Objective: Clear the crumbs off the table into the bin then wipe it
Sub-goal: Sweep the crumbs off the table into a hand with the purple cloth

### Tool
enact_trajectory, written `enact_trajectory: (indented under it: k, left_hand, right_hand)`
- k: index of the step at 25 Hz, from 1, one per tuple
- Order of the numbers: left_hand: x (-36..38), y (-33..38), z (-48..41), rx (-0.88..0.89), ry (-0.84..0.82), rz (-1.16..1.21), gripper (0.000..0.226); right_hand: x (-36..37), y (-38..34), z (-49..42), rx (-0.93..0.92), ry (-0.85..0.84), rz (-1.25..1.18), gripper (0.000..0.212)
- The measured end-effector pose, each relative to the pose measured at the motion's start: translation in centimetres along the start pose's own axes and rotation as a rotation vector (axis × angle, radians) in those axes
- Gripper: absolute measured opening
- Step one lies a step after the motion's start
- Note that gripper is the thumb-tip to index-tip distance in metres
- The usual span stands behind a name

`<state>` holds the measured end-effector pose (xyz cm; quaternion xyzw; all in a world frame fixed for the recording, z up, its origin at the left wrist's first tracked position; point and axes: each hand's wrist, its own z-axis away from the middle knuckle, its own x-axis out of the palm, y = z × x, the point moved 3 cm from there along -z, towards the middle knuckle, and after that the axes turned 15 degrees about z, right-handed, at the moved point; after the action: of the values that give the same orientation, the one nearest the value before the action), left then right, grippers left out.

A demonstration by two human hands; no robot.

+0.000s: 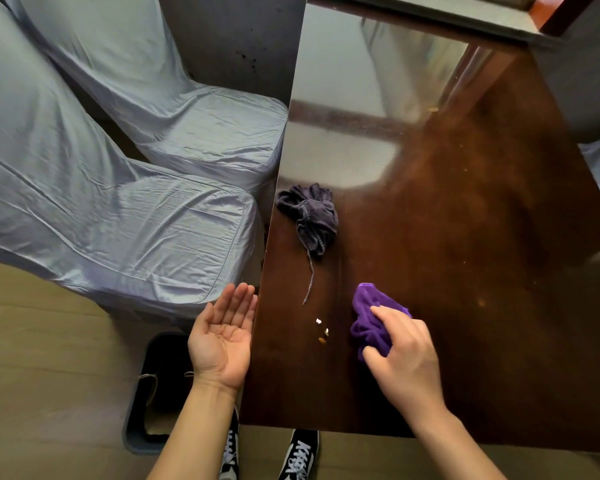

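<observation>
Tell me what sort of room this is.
Probably a dining or banquet room: a polished wooden table, fabric-covered chairs drawn up beside it, and a bin on the floor.

Daylit interior, moderate brightness, wide-angle view.

Lit from the far end, beyond the glossy table; broad pale glare across its far left half, washing out the wood tone there. Near half dark brown, low in contrast. Soft shadow beneath the table edge and over the bin on the floor. Strong barrel distortion: table edges and chair covers bowed toward the frame borders. Focus sharp at centre, slightly soft at the corners.
</observation>
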<state>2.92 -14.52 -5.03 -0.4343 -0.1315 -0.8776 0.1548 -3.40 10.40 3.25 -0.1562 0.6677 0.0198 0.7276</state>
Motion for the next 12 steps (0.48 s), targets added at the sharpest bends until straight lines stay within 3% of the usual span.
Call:
enact_trajectory:
  k: [4,8,12]
  left_hand:
    - [-0.1,0.1,0.0,0.003,0.000,0.011,0.040]
    - [0.1,0.1,0.0,0.012,0.008,0.025,0.041]
    - [0.1,-0.1,0.2,-0.009,0.001,0.036,0.039]
  right_hand:
    - [1.3,-4.8,1.0,-0.135,0.013,-0.045,0.059]
    - [1.4,-9.5,0.4,-0.218,-0.058,-0.284,0.059]
    - [-0.4,-6.3,-0.6,-0.034,0.040,-0.370,0.057]
